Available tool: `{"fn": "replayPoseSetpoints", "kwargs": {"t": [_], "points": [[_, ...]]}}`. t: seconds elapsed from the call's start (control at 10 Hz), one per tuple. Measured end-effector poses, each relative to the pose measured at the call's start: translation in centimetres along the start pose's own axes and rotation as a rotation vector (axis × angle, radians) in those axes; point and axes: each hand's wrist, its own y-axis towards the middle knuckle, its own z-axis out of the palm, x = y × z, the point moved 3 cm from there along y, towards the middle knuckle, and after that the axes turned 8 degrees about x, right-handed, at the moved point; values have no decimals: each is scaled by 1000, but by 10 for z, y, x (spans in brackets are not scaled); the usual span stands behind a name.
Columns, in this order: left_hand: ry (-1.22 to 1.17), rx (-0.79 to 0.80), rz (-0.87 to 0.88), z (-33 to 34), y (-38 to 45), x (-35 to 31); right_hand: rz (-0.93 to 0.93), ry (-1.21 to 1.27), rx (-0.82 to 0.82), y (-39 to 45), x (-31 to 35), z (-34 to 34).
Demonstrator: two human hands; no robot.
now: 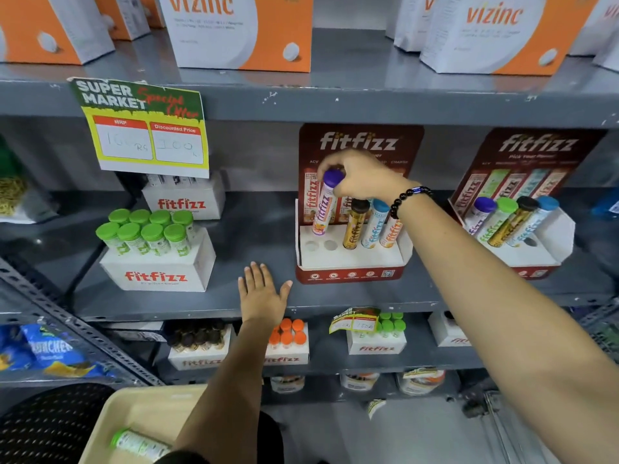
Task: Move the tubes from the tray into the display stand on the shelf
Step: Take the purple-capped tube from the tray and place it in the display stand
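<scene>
Right hand [363,177] fingers [326,165] clamp the purple tube [323,204], tilted above the stand's [351,259] empty left holes. Left hand [263,294] rests flat, fingers apart, on the shelf [201,303]. Next, I judge: upright it, lower into a hole; one tube [140,445] remains in the tray [110,420].

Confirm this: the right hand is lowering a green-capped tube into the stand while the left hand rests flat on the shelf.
Not quite. The head view shows the tube in the right hand has a purple cap, not green. The rest holds: left hand flat on the shelf.
</scene>
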Motion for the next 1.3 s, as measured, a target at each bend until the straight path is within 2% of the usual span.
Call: {"fn": "replayPoseSetpoints", "kwargs": {"t": [0.2,0.4,0.7,1.3], "points": [[7,4,-16,3,3,0,-8,-131,-38,8,4,14],[12,1,-15,3,4,1,-25,-154,-27,11,5,29],[14,-8,-23,5,5,1,6,-148,-14,18,8,36],[16,1,-21,4,3,0,-89,-149,45,11,2,47]]}}
